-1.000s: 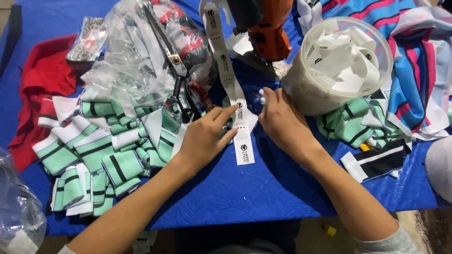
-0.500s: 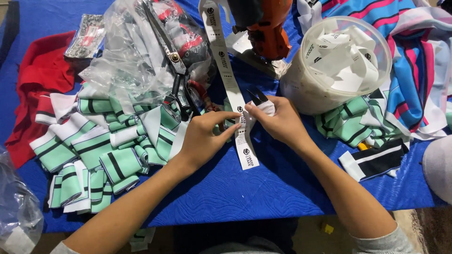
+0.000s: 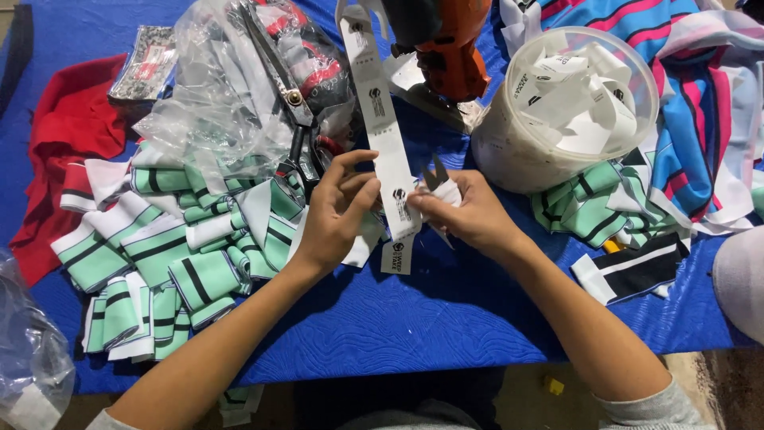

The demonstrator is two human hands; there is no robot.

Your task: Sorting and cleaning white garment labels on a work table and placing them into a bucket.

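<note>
Holding: the left hand pinches a long white label tape between thumb and curled fingers, keeping the strip taut over the table so its lower end hangs where the blades can reach it.
Right hand: the right hand is closed around small thread snips, fingers wrapped on a white-padded grip; the dark blade tips stand slightly apart just beside the tape's right edge.
Label tape: it runs down from the top of the view, past the orange machine, to a free end below the left thumb; dark printed marks repeat along it.
Tub: a round translucent tub sits near the right hand, heaped with cut white labels, close enough to drop pieces into without stretching.
Left pile: green, white and black striped knit cuffs lie stacked under the left forearm, with a crumpled clear plastic bag above them.
Shears: large black-handled scissors rest on the bag, untouched.
Right pile: more striped knit pieces lie by the tub, beside pink and blue striped fabric.
Far left: red cloth lies bunched at the edge.
Surface: a blue quilted table cover lies under everything.
</note>
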